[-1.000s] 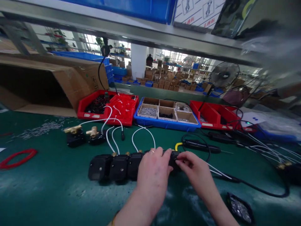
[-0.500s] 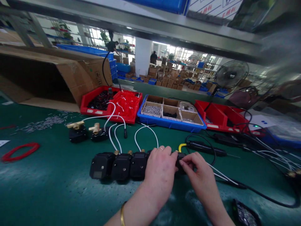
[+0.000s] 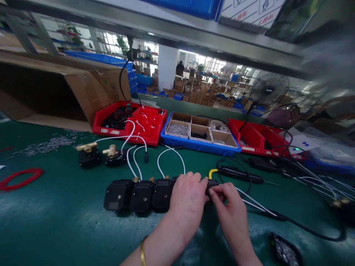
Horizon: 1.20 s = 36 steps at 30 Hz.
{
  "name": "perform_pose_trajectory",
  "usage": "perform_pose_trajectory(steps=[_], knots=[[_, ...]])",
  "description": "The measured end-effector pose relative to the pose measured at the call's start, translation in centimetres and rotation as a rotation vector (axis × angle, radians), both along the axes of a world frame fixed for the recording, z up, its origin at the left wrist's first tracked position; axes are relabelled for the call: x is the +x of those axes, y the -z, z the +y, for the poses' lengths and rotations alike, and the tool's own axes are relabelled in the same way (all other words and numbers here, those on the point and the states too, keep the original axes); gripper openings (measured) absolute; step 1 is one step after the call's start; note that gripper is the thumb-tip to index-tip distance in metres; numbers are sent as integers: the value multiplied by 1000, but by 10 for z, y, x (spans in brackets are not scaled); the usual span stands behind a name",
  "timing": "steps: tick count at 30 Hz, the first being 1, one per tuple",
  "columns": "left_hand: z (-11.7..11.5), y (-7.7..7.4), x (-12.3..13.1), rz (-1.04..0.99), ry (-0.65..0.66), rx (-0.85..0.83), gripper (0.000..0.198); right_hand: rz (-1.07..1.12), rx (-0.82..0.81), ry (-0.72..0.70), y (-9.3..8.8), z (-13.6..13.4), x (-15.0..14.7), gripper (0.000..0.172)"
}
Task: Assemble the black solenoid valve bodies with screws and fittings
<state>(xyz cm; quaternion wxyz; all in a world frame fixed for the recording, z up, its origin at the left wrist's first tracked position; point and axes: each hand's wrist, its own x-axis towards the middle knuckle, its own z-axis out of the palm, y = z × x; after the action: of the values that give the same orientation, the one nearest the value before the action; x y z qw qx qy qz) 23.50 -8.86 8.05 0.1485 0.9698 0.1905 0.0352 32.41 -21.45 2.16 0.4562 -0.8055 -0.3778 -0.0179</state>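
Observation:
A row of black boxy units with brass fittings and white wires lies on the green mat. My left hand lies curled over the right end of the row, covering one unit. My right hand pinches the black unit at the row's right end with thumb and fingertips. Two more black units with brass valves sit apart at the back left.
Red bins, a blue tray of small boxes with screws and more red bins line the back. A black electric screwdriver with cable lies to the right. A cardboard box stands left. A red ring and a small dish of screws lie nearby.
Both hands stay on the right end of the row; the right fingers have shifted slightly on the end unit. The view has barely moved.

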Motion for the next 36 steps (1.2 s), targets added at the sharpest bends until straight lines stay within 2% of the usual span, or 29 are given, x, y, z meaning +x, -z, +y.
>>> perform_pose_trajectory(steps=[3,5,8,13,17,20,24,29,32,36], knots=[[0,-1,1,-4,1,5,24,-7,16,50,2,3,-5,19],[-1,-1,1,-7,4,11,23,-17,0,32,0,4,-4,19],[-1,-1,0,-22,13,15,21,-31,-75,-99,-9,4,3,19],[-1,2,0,-42,11,20,15,-113,-242,-376,-34,3,29,20],[1,3,0,-69,9,13,13,-194,-357,-483,-46,7,39,21],[3,5,0,-81,0,2,13,-228,-314,-405,-39,7,37,22],[3,6,1,-87,-10,9,16,-251,-136,-284,-16,3,28,21],[1,6,1,-89,-19,-1,17,-340,-55,-162,4,-1,16,17],[-1,6,1,-93,-17,-8,21,-458,11,-170,7,0,11,25],[-2,8,3,-100,-15,-14,24,-524,79,-224,9,0,10,24]])
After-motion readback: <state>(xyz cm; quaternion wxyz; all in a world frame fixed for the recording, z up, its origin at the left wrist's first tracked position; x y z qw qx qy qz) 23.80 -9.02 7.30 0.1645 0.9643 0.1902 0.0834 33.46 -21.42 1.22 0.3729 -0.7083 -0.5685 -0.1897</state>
